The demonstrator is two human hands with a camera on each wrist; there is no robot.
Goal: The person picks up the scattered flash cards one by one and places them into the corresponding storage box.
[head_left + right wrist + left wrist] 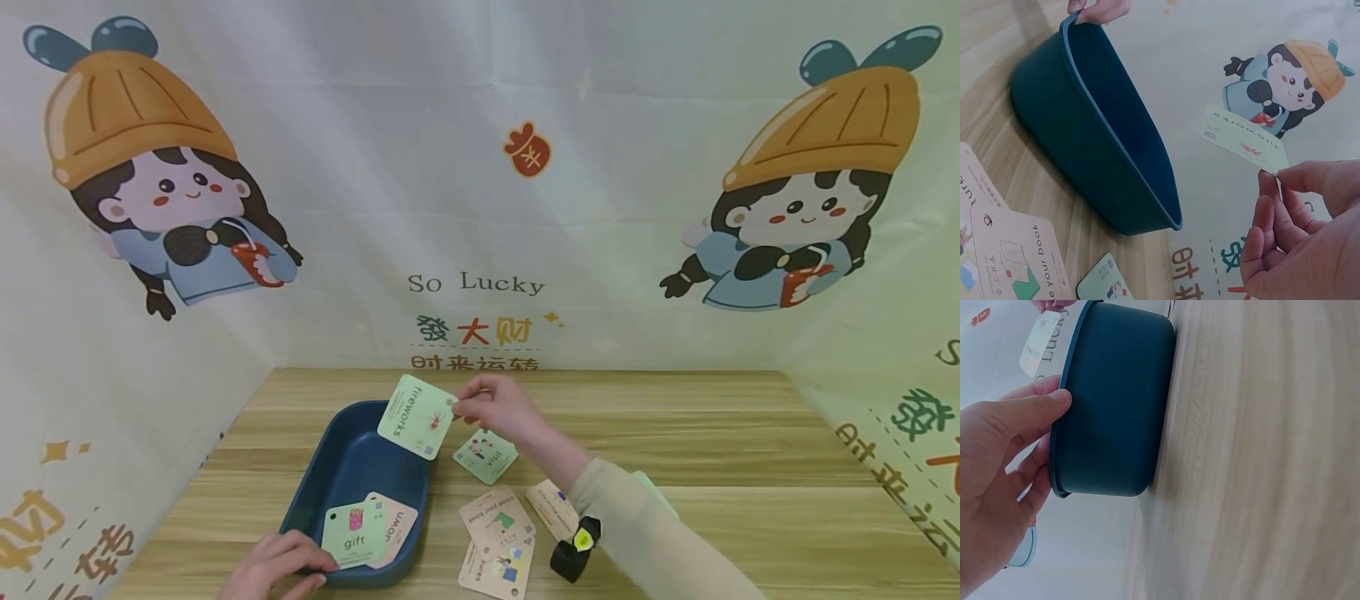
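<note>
My right hand (498,408) pinches a green "fireworks" flash card (417,418) by one corner, held over the far right rim of a dark blue bin (306,477). The right wrist view shows thumb and fingertips meeting at the corner of the card (1244,139). At the bin's near left corner, my left hand (281,567) grips the rim. Its thumb lies over the outside of the bin (1113,400) in the left wrist view, with fingers behind the rim. Inside the bin, a green "gift" card (356,533) overlaps a pink card (397,529).
Right of the bin lie a green "visit" card (487,457) and pink cards, among them "close your book" (497,522) and one below it (498,571). Another card (553,508) lies partly under my right forearm. A black strap with a yellow badge (577,550) is beside the sleeve.
</note>
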